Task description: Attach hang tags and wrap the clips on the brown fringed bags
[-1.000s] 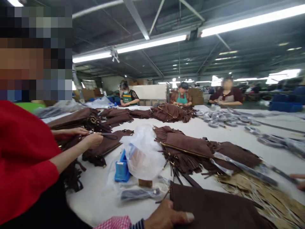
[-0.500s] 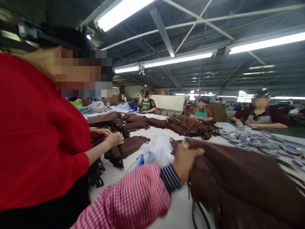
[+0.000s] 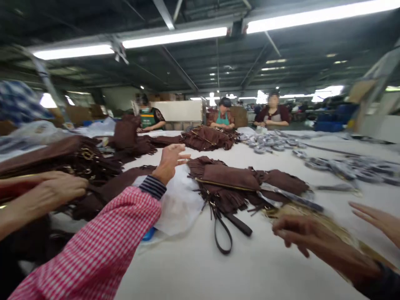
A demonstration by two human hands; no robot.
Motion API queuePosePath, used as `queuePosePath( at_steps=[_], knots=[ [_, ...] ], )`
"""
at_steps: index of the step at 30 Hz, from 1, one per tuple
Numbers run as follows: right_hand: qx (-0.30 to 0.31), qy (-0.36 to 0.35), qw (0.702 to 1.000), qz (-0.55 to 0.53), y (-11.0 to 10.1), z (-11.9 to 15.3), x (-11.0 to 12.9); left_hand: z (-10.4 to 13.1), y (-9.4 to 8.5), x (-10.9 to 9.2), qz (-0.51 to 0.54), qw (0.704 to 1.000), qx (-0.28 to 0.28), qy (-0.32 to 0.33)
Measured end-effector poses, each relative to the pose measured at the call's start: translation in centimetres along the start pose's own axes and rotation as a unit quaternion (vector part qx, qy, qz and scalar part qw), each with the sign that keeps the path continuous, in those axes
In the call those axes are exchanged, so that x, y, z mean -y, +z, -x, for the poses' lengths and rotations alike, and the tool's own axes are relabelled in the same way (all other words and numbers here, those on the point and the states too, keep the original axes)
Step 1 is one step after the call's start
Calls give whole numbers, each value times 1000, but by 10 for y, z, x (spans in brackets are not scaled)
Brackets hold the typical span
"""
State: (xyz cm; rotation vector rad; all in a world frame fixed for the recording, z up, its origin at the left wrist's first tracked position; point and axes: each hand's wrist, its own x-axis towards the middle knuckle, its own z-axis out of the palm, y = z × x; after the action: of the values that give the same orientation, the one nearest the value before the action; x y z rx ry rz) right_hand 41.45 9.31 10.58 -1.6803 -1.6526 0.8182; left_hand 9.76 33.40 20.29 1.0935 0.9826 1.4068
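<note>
Well, the left hand spreads loose fingers above white plastic. The right hand, empty, half-curls near brown bags.

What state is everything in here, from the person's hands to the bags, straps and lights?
Left hand: open, apparently empty, raised.
Right hand: fingers loosely bent, nothing visible in it, blurred.
Front brown bag: lying down, fringe spread; whether its zipper is fully closed is unclear.
Strap loop: lying on the table.
Clear plastic: crumpled.
Grey straps: coiled, in heaps.
Ceiling lights: on.
</note>
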Motion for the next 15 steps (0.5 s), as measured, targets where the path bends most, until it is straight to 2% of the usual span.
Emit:
queuePosePath(
  at_steps=[2,3,5,8,11,13,15],
  knots=[
    [34,11,999,-37,4,-7,8,48,26,47,-70,983,169,-2],
    [37,13,999,-29,5,-15,10,73,36,69,-94,970,224,-13],
    [21,-4,1000,23,5,-39,8,119,49,107,-151,946,285,4],
    [-53,-87,978,182,9,-87,2,158,54,150,-251,905,325,110],
    [-117,-118,911,377,26,-138,-4,166,50,174,-315,861,344,204],
    [-109,-104,875,461,39,-165,-8,166,48,185,-345,836,340,259],
    [-89,-89,863,489,48,-184,-12,168,47,194,-384,799,330,324]
  ],
)
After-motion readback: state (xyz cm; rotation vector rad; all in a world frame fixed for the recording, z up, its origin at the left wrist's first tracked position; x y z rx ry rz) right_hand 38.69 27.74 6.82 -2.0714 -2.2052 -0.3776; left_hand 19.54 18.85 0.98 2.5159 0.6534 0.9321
